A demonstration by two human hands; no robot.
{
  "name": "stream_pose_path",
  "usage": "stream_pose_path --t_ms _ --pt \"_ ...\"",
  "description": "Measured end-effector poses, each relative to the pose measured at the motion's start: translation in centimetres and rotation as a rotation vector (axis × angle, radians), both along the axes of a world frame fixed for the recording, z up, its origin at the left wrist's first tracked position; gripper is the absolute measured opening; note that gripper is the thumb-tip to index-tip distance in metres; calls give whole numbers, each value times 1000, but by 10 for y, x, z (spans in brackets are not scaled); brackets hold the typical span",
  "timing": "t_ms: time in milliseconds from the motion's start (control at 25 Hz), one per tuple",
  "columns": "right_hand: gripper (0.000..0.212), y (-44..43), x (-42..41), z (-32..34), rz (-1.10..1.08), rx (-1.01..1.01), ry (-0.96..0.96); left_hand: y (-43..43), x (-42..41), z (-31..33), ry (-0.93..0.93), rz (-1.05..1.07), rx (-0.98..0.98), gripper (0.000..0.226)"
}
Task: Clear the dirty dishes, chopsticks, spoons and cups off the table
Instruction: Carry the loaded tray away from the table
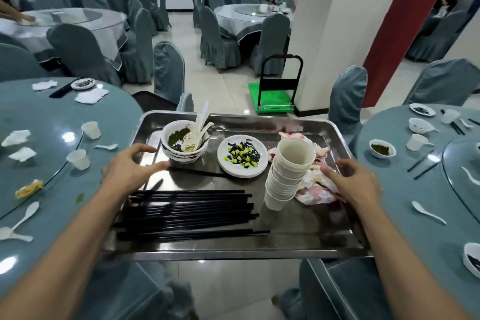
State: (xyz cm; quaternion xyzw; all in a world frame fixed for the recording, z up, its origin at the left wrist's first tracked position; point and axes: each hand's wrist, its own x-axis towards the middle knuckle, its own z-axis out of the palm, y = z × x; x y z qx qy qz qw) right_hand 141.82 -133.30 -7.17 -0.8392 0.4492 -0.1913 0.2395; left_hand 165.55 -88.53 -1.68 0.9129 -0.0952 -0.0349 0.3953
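A steel tray (pixel 259 247) sits in front of me between two round tables. It carries stacked bowls (pixel 181 150) with white spoons (pixel 200 122), a soiled plate (pixel 242 156), a tilted stack of paper cups (pixel 288 171), crumpled napkins (pixel 318 189) and several black chopsticks (pixel 187 213). My left hand (pixel 132 166) hovers over the tray's left rim with curled, spread fingers and nothing in it. My right hand (pixel 353 179) is over the right rim, fingertips touching the napkins. The left table (pixel 52 189) and the right table (pixel 405 195) still hold cups (pixel 78 160), spoons (pixel 427 212), bowls (pixel 382 148) and chopsticks (pixel 423 166).
Covered chairs (pixel 168 73) stand just past the tray and below it. A green platform cart (pixel 272 99) stands on the tiled floor ahead by a white pillar. More tables and chairs fill the hall. Another person's hand wipes a far-left table (pixel 26 19).
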Motion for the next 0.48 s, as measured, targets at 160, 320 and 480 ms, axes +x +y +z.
stream_pose_path --t_ms 160,320,480 --pt "95 -28 60 0 -21 8 10 -33 69 0 12 -21 -22 83" --pt "92 -69 128 -5 -24 7 -32 -75 144 -10 27 -29 -75 90" --pt "95 -115 190 -7 -23 36 -48 -126 208 -12 23 -10 -45 75"
